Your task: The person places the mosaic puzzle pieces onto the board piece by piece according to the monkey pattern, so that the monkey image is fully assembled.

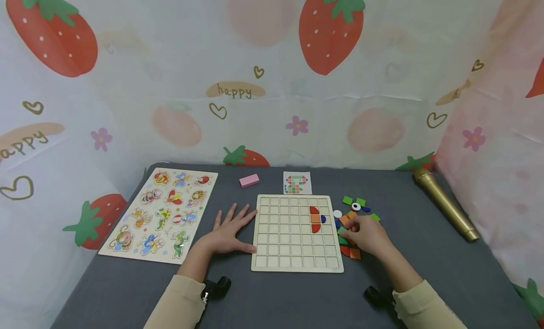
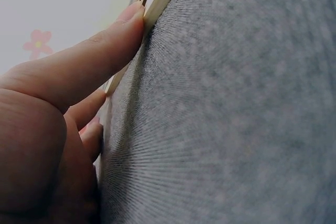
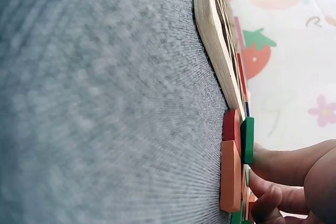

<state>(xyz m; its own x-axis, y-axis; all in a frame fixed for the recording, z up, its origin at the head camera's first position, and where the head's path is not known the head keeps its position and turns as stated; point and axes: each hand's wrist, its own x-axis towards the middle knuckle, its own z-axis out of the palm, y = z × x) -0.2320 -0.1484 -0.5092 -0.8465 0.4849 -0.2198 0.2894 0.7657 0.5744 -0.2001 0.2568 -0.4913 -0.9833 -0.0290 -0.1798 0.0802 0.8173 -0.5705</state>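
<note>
Your left hand (image 1: pixel 226 235), fingers spread, touches the grid board (image 1: pixel 289 248) to its right; your right hand (image 1: pixel 369 235) pinches a green piece (image 3: pixel 248 139).

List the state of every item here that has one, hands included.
Grid board: flat, partly filled
Left hand: fingers spread, touching grid board
Right hand: pinching green piece
Loose pieces: lying beside grid board
Pattern card: printed side up
Pink block: lying flat
Picture board: flat, pictures up
Gold tube: lying on its side
</note>
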